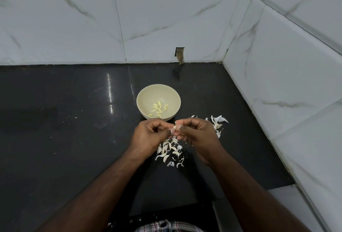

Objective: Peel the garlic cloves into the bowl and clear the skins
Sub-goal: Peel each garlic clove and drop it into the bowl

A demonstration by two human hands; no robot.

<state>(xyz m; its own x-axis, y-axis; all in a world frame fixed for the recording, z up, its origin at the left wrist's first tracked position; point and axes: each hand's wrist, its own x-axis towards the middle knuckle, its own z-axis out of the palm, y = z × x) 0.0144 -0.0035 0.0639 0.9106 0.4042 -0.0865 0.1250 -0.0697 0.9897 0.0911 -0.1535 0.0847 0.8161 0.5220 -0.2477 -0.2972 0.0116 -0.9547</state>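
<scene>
**Both hands on one clove, just in front of the bowl**

Here we are above the dark countertop (74, 139), and both hands meet in the middle. The left hand (148, 135) has its fingers curled in tight, thumb and forefinger closed to a narrow pinch on a small garlic clove (174, 127). The right hand (198, 135) comes in from the other side, fingers curled too, its thumb and fingertips pressed against the same clove. The thumbnails sit almost touching each other. Only a pale sliver of the clove shows between the fingertips; how much skin is on it, I cannot tell.

Just beyond the knuckles sits the cream bowl (144, 95), upright on the counter, with a small cluster of peeled cloves (158, 109) lying in its bottom. The hands hang near its front rim, not touching it.

Below the hands, a scatter of white skins (170, 150) lies on the counter, partly covered by the wrists. A second heap of skins (219, 122) with a stem piece lies to the right, partly behind the right hand. Marbled white wall tiles (166, 19) close the corner behind and at right, with a small broken gap (179, 55) at the base. A checked garment (166, 226) shows at the bottom edge.
</scene>
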